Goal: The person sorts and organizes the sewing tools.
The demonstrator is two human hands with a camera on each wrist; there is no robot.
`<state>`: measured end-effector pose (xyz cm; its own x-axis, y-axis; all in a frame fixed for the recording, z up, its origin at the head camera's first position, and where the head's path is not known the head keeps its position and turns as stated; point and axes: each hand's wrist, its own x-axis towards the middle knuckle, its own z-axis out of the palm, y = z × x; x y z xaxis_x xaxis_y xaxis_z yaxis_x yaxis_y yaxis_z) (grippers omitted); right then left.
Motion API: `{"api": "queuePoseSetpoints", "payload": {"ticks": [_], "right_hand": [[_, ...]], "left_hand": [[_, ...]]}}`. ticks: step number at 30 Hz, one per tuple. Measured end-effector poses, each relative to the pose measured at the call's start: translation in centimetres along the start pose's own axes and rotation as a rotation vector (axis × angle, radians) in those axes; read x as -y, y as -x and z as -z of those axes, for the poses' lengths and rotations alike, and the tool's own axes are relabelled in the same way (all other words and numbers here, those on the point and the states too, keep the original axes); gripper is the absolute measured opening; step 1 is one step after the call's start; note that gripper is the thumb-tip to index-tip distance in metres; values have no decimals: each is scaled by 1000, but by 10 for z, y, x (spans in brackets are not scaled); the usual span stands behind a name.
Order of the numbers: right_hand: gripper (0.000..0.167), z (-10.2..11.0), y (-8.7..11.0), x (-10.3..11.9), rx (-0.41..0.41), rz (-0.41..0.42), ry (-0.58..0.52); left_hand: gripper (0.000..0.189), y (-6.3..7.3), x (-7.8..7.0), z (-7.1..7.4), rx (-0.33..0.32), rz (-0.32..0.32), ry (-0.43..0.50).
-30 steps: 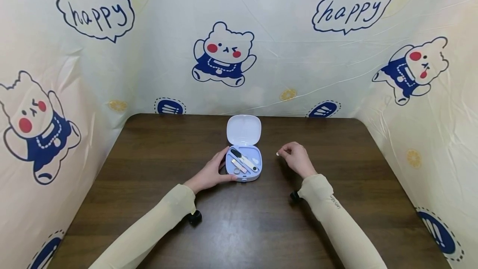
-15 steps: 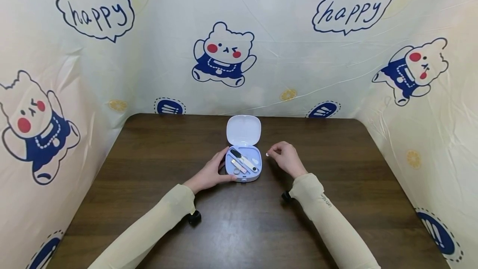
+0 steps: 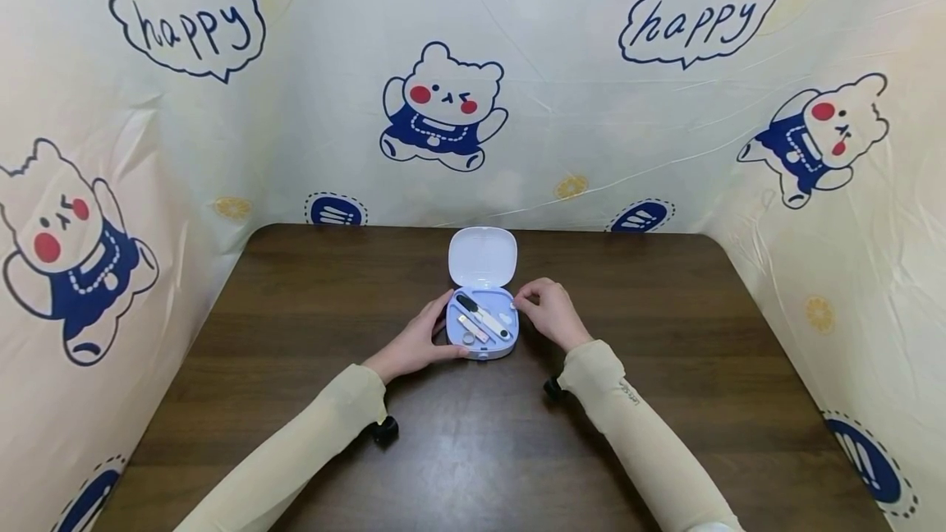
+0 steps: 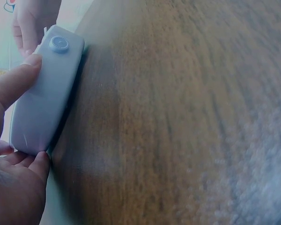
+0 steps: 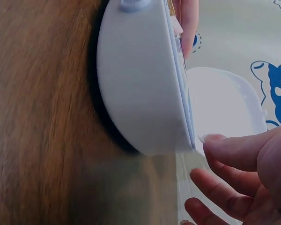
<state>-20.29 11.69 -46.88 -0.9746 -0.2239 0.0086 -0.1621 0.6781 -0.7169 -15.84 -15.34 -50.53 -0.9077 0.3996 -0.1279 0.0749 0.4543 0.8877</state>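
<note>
A light-blue storage case (image 3: 483, 350) with rounded corners stands on the table, its white lid (image 3: 483, 257) raised at the back. My left hand (image 3: 420, 341) grips the case from the left, thumb along the front and fingers at the side; the left wrist view shows its front button (image 4: 59, 44). My right hand (image 3: 553, 313) is at the case's right rim, thumb and finger pinching a small white piece (image 3: 513, 305) too small to identify. Inside lie a slim black-and-white stick (image 3: 484, 318), a short pale pink bar (image 3: 473, 327), a ring (image 3: 469, 339) and a small white piece (image 3: 506, 318).
The dark wooden table (image 3: 332, 286) extends around the case on all sides. A pale cloth (image 3: 562, 130) printed with cartoon bears hangs behind it and along both sides.
My right hand has moved left with the small white piece, from apart from the case to its right rim. The left hand and the case have stayed still.
</note>
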Motion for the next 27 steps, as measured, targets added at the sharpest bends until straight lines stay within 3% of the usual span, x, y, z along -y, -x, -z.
{"api": "queuePoseSetpoints", "payload": {"ticks": [15,27], "right_hand": [[7,-15,-8,-1,16,87,85],[8,-18,-8,0,22,72,112]], "left_hand": [[113,-1,0,0,-2,5,4],[112,-1,0,-1,0,11,-9]]}}
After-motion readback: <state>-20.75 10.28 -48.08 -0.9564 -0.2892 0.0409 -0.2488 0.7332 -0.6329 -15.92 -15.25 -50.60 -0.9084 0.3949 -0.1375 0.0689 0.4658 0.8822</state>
